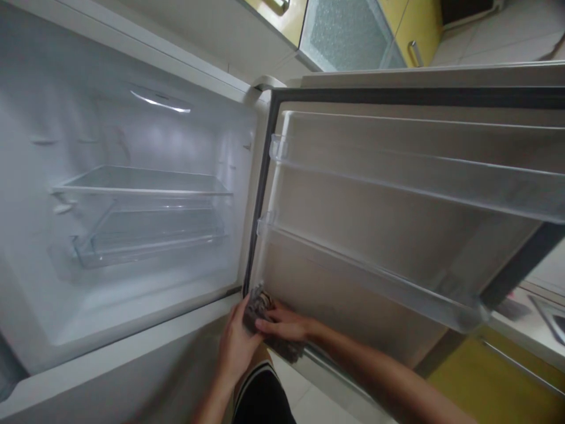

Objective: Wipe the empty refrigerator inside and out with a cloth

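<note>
Both hands grasp a crumpled grey-brown cloth (252, 315) at the lower, hinge-side corner of an open refrigerator door (353, 235). The left hand (237, 338) grips it from the near left, its fingertips hidden; the right hand (285, 323) lies over the bundle from the right, fingers bent around it, and a fold of cloth hangs below the palm. Just above the hands, a dark gasket (261, 194) borders the door's inner panel, which carries an upper clear bin (419, 179) and a lower clear bin (375, 271). To the left lies the white compartment (145, 300), fitted with a glass shelf (145, 179), a transparent tray (150, 250) beneath it and a lit lamp (159, 103) high on the back. Dark shorts (263, 397) with pale trim show below the hands, above a tiled floor (304, 397). Beyond the door's top edge stand yellow cabinets (419, 35) and a textured glass panel (346, 35).
</note>
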Demonstrator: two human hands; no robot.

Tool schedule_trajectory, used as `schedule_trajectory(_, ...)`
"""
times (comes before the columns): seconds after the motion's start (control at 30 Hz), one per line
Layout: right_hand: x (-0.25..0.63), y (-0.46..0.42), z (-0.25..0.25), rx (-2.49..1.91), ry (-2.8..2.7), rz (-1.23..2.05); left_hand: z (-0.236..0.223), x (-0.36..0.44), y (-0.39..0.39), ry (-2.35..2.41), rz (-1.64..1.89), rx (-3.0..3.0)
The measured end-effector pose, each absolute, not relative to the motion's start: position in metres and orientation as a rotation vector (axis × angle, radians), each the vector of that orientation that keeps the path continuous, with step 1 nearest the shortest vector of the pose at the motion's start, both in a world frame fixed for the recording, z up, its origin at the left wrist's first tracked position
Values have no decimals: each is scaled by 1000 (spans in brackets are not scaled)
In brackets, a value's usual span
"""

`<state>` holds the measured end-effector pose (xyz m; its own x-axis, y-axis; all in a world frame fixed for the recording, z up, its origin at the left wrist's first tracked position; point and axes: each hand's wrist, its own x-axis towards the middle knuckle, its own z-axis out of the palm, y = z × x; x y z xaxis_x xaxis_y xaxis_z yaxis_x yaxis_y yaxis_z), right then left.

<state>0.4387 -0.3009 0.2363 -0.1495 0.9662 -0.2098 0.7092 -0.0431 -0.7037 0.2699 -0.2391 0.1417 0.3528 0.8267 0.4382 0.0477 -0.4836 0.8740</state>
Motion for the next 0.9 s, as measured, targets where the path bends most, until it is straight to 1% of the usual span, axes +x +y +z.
schedule_trajectory(0.1, 444, -312, 248, -1705, -1901, 1033, 147, 271, -238, 720, 1268, 1871)
schedule_trajectory(0.2, 453, -322, 260, -1703, -1892, 1014, 150, 273, -236, 739, 1238, 1895)
schedule_trajectory(0.27, 466, -334, 266, -1780, -1893, 1026, 149, 274, -237, 766, 1212, 1901)
schedule_trajectory(0.43, 489, -353, 274, -2095, -1810, 1288, 139, 274, -240, 765, 1210, 1874)
schedule_trajectory(0.5, 477, -340, 267, -2022, -1813, 1230, 138, 273, -240, 754, 1209, 1863)
schedule_trajectory(0.6, 449, -302, 249, -1838, -1894, 1020, 140, 271, -239, 743, 1193, 1900)
schedule_trajectory(0.7, 450, -293, 238, -1786, -1876, 1020, 141, 270, -236, 736, 1153, 1951)
schedule_trajectory(0.8, 490, -345, 251, -1907, -1762, 1197, 136, 271, -232, 750, 1135, 1984)
schedule_trajectory(0.9, 531, -416, 271, -2168, -1405, 1405, 130, 273, -231, 782, 1136, 1991)
